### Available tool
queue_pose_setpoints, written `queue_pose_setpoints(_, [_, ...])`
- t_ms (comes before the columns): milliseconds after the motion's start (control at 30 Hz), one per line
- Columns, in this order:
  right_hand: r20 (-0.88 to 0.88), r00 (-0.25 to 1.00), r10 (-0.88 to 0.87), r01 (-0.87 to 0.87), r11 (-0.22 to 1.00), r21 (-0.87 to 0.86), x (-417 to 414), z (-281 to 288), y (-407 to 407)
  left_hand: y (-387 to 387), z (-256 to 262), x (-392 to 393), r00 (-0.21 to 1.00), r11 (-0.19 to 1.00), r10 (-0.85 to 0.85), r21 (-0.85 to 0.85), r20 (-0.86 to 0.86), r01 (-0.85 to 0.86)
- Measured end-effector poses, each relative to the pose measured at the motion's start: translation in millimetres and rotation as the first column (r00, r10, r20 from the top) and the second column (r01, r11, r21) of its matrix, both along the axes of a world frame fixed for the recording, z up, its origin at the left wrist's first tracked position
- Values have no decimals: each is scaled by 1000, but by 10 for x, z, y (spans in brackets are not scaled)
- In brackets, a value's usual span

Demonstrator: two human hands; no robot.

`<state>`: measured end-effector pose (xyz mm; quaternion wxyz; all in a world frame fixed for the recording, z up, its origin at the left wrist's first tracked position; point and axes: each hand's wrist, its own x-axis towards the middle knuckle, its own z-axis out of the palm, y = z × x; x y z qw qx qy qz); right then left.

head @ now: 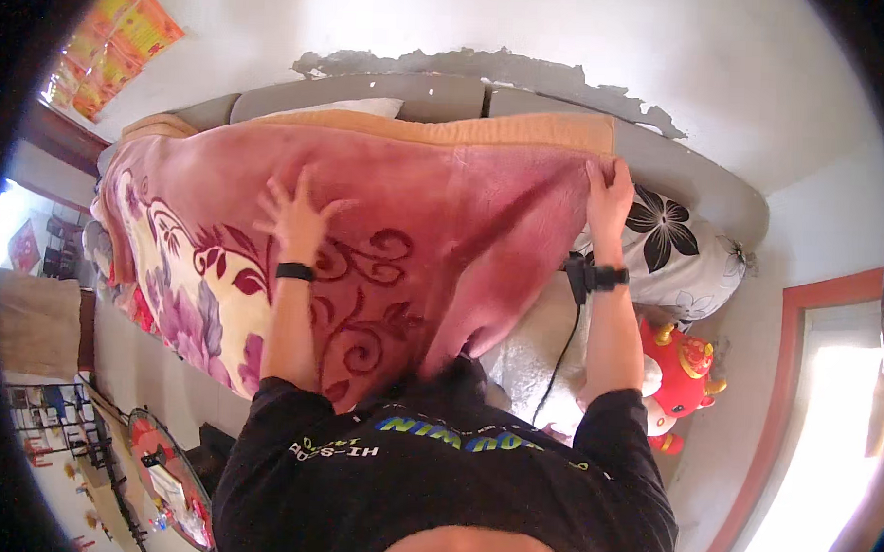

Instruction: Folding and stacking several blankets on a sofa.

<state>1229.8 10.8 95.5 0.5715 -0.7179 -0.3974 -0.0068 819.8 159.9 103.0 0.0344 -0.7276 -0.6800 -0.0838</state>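
Observation:
A pink plush blanket (387,179) with dark red scrolls and purple flowers lies spread before me over a grey sofa (536,100). An orange border (520,133) runs along its far edge. My right hand (611,191) grips the blanket at its far right corner. Over the blanket's left half is my left hand (296,216), fingers splayed and holding nothing; whether the palm touches the fabric is hard to tell. Near my body, the blanket's right side folds up in a raised crease. A black band circles my left wrist, and a strapped device with a cable sits on my right.
Right of the blanket lie a white cushion with black flowers (663,229) and a red plush toy (679,372). A pale fleecy cover (534,345) shows beneath the blanket. A white pillow (346,108) rests against the backrest. At lower left stands a round table (168,478) with items on it.

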Motion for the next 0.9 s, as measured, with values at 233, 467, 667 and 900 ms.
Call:
queue_pose_setpoints(233, [19, 999, -32, 37, 931, -364, 466, -1376, 368, 1134, -1438, -765, 892, 960, -211, -86, 399, 266])
queue_pose_setpoints(467, [120, 986, -117, 154, 915, -373, -122, -917, 548, 1550, -1519, -1045, 984, 987, -149, -37, 101, 154])
queue_pose_setpoints(667, [-401, 796, 453, -535, 837, -117, -254, -976, 574, 1180, -1061, -1360, 766, 907, -181, -196, 616, 372])
queue_pose_setpoints(900, [-167, 887, 431, -461, 848, -260, -582, -531, -116, -931, -727, -2173, 811, 890, -456, 171, 365, 423])
